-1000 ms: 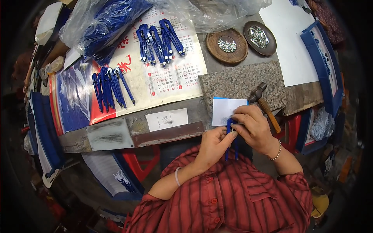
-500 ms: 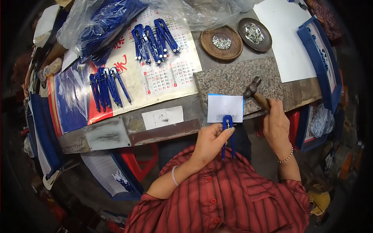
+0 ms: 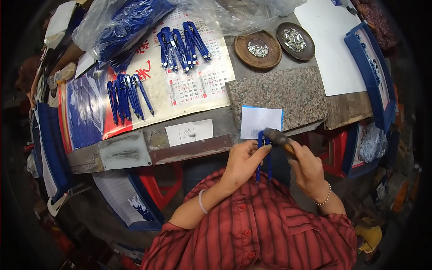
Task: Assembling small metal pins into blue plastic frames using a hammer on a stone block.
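Fingers of the left hand (image 3: 243, 163) pinch the blue compass (image 3: 264, 155) near its hinge, just below centre of the frame, so that its top lies against the table edge while its two legs hang down toward the striped shirt. Held this way, the joint sits steady on something hard. To its right, the right hand (image 3: 308, 168) is clenched round the handle of a small hammer (image 3: 278, 137), whose dark head hovers right over the hinge, touching or nearly so; I cannot tell which. A white card (image 3: 260, 120) with a blue edge lies just above the hinge, half on the speckled granite slab (image 3: 283, 94), which likely serves as a firm striking bed. Left of that, a small white paper (image 3: 189, 132) rests on the worn bench edge. Farther up, two batches of blue compasses lie sorted on a printed calendar sheet (image 3: 189, 85): one batch (image 3: 128, 96) at mid-left, another (image 3: 182, 40) near the top. Two round wooden dishes (image 3: 258, 48) of small metal parts sit at upper right, within easy reach of the slab. Clear plastic bags (image 3: 121, 24) with more blue pieces fill the upper left.
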`<state>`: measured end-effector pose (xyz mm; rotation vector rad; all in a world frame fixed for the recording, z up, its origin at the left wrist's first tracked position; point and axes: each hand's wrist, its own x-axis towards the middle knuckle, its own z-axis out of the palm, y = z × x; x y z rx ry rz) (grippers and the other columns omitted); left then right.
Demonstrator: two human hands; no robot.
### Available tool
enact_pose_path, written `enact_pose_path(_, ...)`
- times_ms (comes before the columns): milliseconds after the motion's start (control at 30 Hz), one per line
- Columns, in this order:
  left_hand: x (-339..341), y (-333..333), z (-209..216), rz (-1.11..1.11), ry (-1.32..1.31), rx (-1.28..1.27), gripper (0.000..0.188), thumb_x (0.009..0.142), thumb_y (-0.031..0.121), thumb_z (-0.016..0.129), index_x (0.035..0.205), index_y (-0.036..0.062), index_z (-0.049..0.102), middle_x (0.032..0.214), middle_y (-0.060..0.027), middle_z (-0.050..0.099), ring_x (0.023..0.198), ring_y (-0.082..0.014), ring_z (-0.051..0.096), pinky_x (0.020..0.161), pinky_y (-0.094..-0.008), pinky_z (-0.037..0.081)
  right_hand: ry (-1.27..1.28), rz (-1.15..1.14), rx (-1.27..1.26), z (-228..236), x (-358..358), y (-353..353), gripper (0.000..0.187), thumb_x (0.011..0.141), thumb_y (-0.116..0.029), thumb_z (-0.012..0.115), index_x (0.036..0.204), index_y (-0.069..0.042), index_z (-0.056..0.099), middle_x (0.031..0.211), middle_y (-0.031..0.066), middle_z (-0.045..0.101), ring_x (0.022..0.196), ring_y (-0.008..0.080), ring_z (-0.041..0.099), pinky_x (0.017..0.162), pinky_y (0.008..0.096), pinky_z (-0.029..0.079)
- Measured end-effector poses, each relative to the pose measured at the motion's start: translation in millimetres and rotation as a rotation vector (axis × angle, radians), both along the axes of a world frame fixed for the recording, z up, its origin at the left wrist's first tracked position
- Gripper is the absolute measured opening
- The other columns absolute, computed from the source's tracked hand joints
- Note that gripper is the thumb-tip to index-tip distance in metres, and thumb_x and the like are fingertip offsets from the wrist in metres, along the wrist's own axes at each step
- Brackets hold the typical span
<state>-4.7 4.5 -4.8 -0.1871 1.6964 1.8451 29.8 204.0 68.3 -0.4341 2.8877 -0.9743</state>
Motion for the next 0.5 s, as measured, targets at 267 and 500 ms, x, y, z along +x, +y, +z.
enact_pose_path(267, -1, 0, 3, 0.001, -0.02, -0.031, 0.035, 0.091, 0.029, 0.067, 0.073, -0.0007, 0.062, 0.058, -0.0013, 0.057, 0.054, -0.0056, 0.05, 0.048, -0.0261, 0.039, 0.038, 0.059, 0.092, 2, -13, -12, 0.053, 0.082, -0.002, 0.066, 0.133, -0.003, 0.049, 0.077, 0.0107, 0.052, 0.057, 0.0273, 0.056, 0.047, 0.0369, 0.045)
enact_pose_path(500, -2, 0, 3, -0.001, -0.031, -0.009, 0.035, 0.091, 0.028, 0.068, 0.071, -0.0005, 0.061, 0.058, -0.0016, 0.057, 0.054, -0.0051, 0.051, 0.048, -0.0252, 0.04, -0.101, 0.185, 0.174, 29, -3, 10, 0.048, 0.08, -0.003, 0.067, 0.126, 0.0, 0.054, 0.08, 0.0112, 0.057, 0.059, 0.0276, 0.059, 0.049, 0.0356, 0.047)
